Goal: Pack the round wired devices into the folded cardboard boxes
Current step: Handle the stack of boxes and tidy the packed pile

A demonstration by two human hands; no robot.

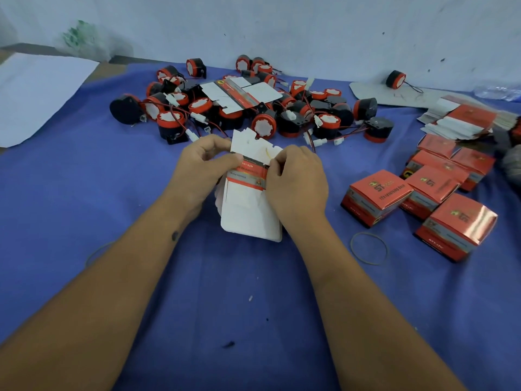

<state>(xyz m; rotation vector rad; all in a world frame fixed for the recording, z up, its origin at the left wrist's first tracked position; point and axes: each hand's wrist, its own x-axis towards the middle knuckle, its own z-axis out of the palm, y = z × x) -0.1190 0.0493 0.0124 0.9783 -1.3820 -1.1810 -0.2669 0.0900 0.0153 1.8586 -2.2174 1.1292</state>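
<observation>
A stack of flat, unfolded cardboard boxes, white with a red band, stands in the middle of the blue cloth. My left hand grips its upper left edge. My right hand pinches the top right of the stack, where a thin yellow rubber band shows. A heap of round black-and-red wired devices lies behind the stack. Several folded red boxes stand at the right.
A loose rubber band lies on the blue cloth right of my right forearm. More flat boxes are piled at the far right. One flat box lies on the heap. White paper covers the left corner. A wall stands behind.
</observation>
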